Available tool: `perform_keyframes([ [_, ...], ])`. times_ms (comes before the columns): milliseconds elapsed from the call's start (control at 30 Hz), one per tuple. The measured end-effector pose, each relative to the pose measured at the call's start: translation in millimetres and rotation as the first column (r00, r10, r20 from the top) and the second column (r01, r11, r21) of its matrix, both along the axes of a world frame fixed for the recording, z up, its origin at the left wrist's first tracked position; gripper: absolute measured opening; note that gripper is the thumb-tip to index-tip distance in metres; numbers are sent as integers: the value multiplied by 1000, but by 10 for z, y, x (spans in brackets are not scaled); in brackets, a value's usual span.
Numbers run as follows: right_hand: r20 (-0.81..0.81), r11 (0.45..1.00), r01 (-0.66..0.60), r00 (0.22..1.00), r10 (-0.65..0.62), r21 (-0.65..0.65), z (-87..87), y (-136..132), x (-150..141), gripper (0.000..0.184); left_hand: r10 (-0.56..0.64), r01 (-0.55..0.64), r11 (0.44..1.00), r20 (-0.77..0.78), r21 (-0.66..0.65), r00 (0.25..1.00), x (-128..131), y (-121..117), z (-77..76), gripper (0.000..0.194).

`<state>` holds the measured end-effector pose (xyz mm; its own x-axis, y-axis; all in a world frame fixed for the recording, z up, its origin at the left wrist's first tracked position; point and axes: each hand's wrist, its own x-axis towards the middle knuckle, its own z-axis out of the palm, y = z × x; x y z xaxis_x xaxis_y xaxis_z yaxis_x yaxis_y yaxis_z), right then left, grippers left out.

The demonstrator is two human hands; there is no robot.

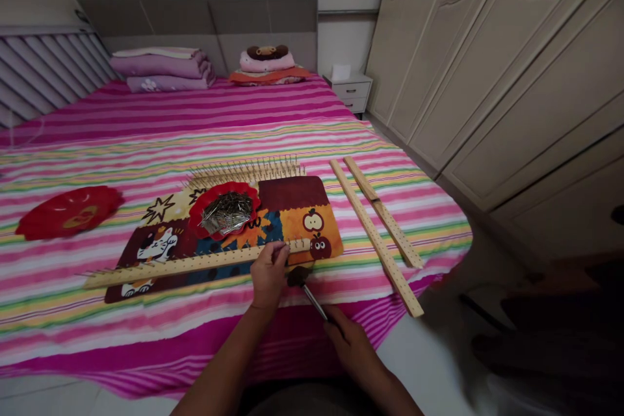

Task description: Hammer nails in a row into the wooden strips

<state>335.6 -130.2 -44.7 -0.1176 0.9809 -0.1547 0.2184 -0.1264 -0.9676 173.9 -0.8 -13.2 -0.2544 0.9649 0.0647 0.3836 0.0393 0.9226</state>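
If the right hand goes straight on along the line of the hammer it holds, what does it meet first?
The right hand points the hammer up and to the left. Most likely it meets the left hand first, whose fingers pinch at the nailed wooden strip just beyond the hammer head; depth is unclear.

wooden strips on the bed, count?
4: one under the left hand (strip), one with nails behind the mat, two bare ones at right.

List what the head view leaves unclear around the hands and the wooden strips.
- Whatever the left hand pinches at the near strip: too small, hidden by fingers.
- Hammer head: dark, motion-blurred; its grip hidden in the right hand.
- Pile in the red dish: pieces too small.
- Room at lower right: dark, blurred.
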Motion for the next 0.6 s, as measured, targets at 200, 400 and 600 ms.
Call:
perform_keyframes([
  [200, -25, 999, 40, 999, -41, -10, 158, -100, 30, 35, -35, 54, 991, -150, 119, 988, -1, 11, -25, 19],
  [400, 65, 993, 99, 993, -103, 62, 619, 44, 107, 35, -53, 111, 974, -280, 196, 959, 22, 20, -51, 16],
  [600, 241, 988, 23, 969, -61, 155, 997, 334, 107, 36, -63, 150, 961, -343, 231, 937, 17, 7, -75, 14],
])
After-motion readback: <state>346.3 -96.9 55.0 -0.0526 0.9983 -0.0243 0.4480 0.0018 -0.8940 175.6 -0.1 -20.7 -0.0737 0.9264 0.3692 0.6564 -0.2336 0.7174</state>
